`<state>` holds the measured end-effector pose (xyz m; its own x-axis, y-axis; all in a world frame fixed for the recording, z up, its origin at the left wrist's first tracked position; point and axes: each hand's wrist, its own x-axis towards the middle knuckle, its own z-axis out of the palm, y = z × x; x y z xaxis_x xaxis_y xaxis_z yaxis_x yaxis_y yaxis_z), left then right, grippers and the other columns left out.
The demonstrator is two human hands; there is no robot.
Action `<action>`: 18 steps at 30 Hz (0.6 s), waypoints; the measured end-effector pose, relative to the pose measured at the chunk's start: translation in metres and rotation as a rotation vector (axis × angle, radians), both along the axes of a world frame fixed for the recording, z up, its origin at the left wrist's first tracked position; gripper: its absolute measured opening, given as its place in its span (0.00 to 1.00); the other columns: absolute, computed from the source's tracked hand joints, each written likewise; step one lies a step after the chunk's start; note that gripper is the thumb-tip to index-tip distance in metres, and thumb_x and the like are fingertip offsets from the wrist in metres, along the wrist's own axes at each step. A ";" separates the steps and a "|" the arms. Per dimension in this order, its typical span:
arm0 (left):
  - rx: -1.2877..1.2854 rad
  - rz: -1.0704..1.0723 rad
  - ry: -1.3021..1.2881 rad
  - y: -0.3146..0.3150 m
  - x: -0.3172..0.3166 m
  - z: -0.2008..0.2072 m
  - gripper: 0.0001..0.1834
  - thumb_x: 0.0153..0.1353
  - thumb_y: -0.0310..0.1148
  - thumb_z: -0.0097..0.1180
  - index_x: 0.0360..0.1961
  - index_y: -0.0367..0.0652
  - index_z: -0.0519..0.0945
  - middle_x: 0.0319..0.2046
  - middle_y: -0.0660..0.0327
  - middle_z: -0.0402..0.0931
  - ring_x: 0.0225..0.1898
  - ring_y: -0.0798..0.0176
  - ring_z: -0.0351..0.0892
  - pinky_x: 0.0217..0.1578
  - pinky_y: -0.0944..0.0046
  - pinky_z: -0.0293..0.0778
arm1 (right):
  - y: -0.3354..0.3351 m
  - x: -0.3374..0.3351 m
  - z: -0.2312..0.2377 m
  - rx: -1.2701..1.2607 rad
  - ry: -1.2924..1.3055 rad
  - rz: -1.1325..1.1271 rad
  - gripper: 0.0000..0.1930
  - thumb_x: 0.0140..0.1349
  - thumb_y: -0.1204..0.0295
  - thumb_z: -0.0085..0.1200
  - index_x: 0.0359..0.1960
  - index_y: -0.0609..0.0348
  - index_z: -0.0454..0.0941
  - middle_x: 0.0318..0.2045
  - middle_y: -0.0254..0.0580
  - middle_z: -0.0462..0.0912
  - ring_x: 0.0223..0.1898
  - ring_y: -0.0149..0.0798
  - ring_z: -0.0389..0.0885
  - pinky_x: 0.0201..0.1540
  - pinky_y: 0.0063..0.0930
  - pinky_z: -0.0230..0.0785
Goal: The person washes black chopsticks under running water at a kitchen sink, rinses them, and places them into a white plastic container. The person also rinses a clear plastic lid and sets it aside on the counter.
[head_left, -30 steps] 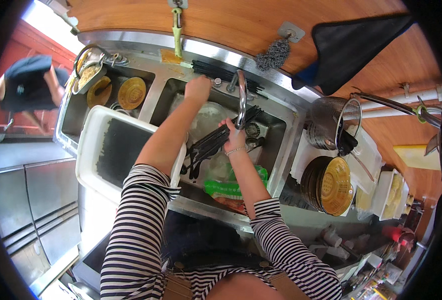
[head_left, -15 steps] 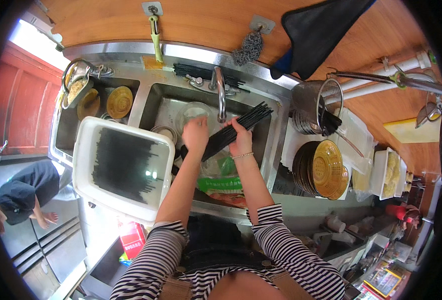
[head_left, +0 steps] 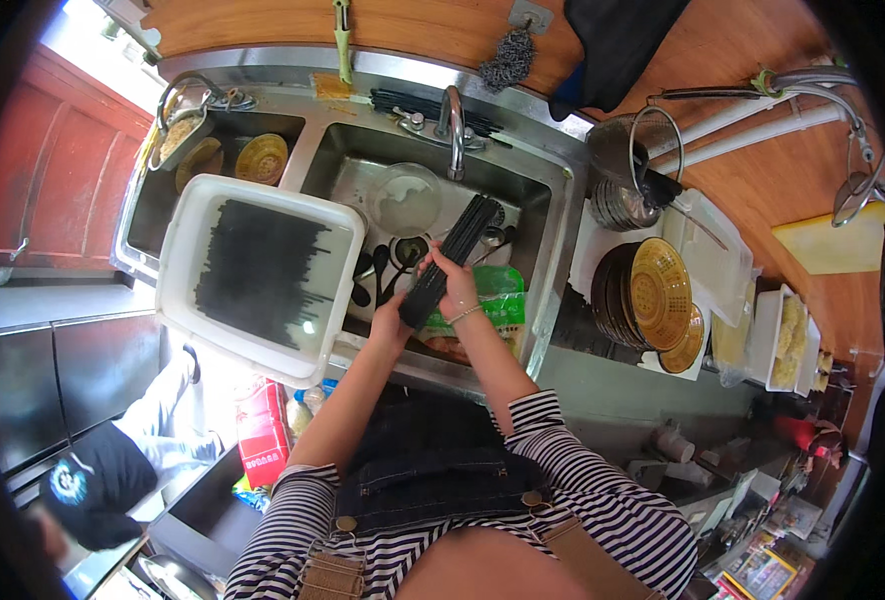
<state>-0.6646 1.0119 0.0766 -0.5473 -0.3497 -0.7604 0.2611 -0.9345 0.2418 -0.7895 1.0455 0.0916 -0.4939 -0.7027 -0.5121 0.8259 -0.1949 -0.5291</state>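
Note:
A thick bundle of black chopsticks (head_left: pixel 475 222) slants over the sink basin (head_left: pixel 338 150), its far end up and to the right. My right hand (head_left: pixel 458 288) is closed round its middle. At the near end my left hand (head_left: pixel 391 322) grips it too, lower and to the left. Beside my left arm, a white tub (head_left: pixel 178 225) holds many more black chopsticks (head_left: pixel 258 270) lying in water. Below the bundle, dark spoons (head_left: pixel 363 292) and a clear round bowl (head_left: pixel 406 200) lie in the basin, with a green plastic package (head_left: pixel 500 292) by my right hand.
A faucet (head_left: pixel 453 130) arches over the basin's back edge, with more black chopsticks (head_left: pixel 393 100) behind. Stacked brown plates (head_left: pixel 660 290) and a wire strainer (head_left: pixel 618 150) stand at right. The left basin holds yellow plates (head_left: pixel 261 160). Another person (head_left: pixel 103 480) is at lower left.
The bundle has come nearer to me and turned steeper. My left hand has moved down onto its near end, and my right hand has come closer. The other person has moved nearer.

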 end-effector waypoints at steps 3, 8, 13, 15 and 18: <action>-0.452 -0.416 -0.307 -0.014 0.006 0.014 0.20 0.63 0.41 0.45 0.53 0.43 0.69 0.42 0.61 0.72 0.37 0.68 0.71 0.39 0.69 0.67 | 0.011 -0.005 0.004 0.074 0.069 0.215 0.11 0.57 0.75 0.53 0.42 0.62 0.71 0.30 0.41 0.78 0.30 0.35 0.78 0.34 0.30 0.73; -0.533 -0.480 -0.078 -0.049 -0.022 0.041 0.14 0.59 0.35 0.53 0.45 0.42 0.75 0.32 0.63 0.75 0.24 0.74 0.70 0.22 0.75 0.65 | 0.021 0.006 0.026 0.123 0.024 0.413 0.14 0.56 0.75 0.54 0.43 0.66 0.71 0.33 0.48 0.78 0.32 0.42 0.81 0.31 0.35 0.77; -0.446 -0.583 0.002 -0.059 -0.026 0.043 0.10 0.59 0.32 0.53 0.39 0.39 0.74 0.27 0.61 0.77 0.18 0.68 0.73 0.14 0.72 0.68 | 0.026 0.013 0.037 0.001 -0.051 0.410 0.13 0.56 0.77 0.53 0.43 0.66 0.71 0.33 0.47 0.78 0.34 0.43 0.81 0.32 0.35 0.78; -0.402 -0.533 0.040 -0.058 -0.022 0.037 0.10 0.59 0.31 0.52 0.40 0.38 0.74 0.29 0.59 0.77 0.21 0.67 0.76 0.17 0.71 0.71 | 0.029 0.011 0.037 -0.032 -0.053 0.428 0.14 0.56 0.77 0.52 0.44 0.65 0.70 0.35 0.47 0.78 0.35 0.43 0.80 0.34 0.36 0.78; -0.321 -0.443 0.083 -0.057 -0.018 0.030 0.10 0.60 0.30 0.50 0.41 0.37 0.74 0.32 0.58 0.78 0.25 0.66 0.78 0.20 0.71 0.74 | 0.032 0.008 0.038 -0.044 -0.047 0.470 0.16 0.55 0.78 0.52 0.47 0.64 0.68 0.37 0.46 0.78 0.35 0.42 0.80 0.37 0.37 0.77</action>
